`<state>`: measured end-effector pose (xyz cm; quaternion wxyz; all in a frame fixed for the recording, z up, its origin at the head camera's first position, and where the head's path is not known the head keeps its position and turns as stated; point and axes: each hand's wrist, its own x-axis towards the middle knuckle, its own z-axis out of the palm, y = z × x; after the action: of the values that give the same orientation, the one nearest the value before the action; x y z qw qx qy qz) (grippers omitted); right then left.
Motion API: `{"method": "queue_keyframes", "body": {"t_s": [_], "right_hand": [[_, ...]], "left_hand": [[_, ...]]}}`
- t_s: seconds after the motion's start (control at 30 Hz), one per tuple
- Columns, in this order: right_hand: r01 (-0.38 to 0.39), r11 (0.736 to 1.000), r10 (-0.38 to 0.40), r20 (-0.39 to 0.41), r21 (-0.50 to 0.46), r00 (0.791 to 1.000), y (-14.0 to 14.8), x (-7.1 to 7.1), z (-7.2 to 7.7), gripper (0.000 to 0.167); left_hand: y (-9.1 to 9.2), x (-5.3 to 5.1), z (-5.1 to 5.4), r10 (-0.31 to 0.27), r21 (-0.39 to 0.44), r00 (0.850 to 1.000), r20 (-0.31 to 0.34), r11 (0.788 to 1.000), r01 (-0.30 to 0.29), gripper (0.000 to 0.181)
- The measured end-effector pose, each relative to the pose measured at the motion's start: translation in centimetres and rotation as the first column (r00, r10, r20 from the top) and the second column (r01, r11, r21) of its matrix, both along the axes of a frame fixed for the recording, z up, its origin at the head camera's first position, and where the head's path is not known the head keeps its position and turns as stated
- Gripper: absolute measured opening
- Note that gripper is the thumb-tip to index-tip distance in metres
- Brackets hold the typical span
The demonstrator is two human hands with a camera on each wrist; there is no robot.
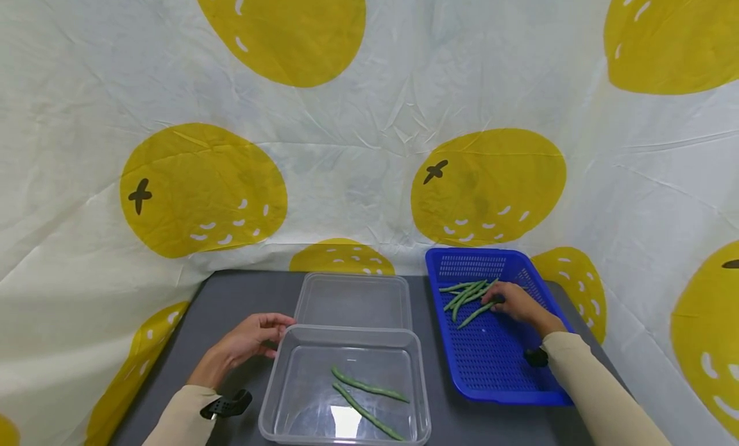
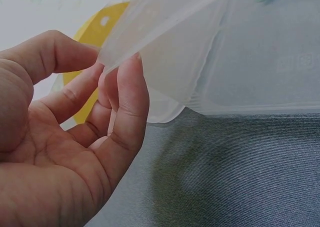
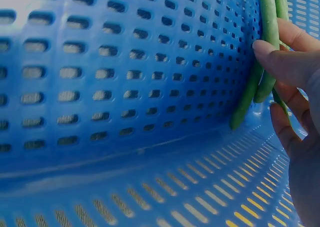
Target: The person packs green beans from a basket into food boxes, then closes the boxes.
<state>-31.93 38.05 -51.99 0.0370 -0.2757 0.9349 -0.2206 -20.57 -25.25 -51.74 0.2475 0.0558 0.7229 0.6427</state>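
Observation:
My left hand pinches the rim of a clear plastic container at its far left corner. The left wrist view shows thumb and fingertips meeting on that translucent rim. Two green beans lie inside the container, one long bean below another bean. On the right, my right hand is inside a blue perforated basket. There it pinches a green bean between thumb and fingers, among several green beans near the basket's far left. Some fingers are partly hidden behind beans.
Behind the container lies a flat clear lid, touching or just behind its far rim. Everything stands on a dark grey table. A white cloth with yellow fruit prints hangs behind and around the table.

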Motion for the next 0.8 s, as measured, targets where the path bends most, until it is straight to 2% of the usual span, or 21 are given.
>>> {"method": "queue_keyframes", "body": {"t_s": [0.23, 0.37, 0.47, 0.6, 0.8], "right_hand": [[-0.112, 0.991, 0.119, -0.102, 0.073, 0.988, 0.0, 0.5, 0.3, 0.017], [-0.127, 0.986, 0.14, -0.118, 0.105, 0.983, -0.1, 0.8, 0.6, 0.016], [-0.117, 0.987, 0.126, -0.08, 0.11, 0.989, -0.4, 1.0, 1.1, 0.015], [-0.086, 0.993, 0.085, 0.017, 0.083, 0.996, -0.6, 1.4, 1.7, 0.014], [-0.045, 0.999, 0.044, 0.126, 0.002, 0.991, -0.9, 1.8, 2.6, 0.011]], "left_hand": [[-0.1, -0.1, 0.0, 0.0, -0.002, 1.0, -0.004, 1.0, 0.0, 0.043], [-0.1, -0.1, 0.0, -0.001, -0.003, 1.0, -0.006, 1.0, 0.001, 0.043], [-0.1, -0.1, -0.1, -0.002, -0.002, 1.0, -0.005, 1.0, 0.002, 0.042], [-0.1, -0.1, -0.1, -0.001, 0.003, 1.0, -0.006, 1.0, 0.001, 0.042], [-0.1, -0.1, -0.1, -0.004, 0.008, 1.0, -0.006, 1.0, 0.004, 0.042]]}}
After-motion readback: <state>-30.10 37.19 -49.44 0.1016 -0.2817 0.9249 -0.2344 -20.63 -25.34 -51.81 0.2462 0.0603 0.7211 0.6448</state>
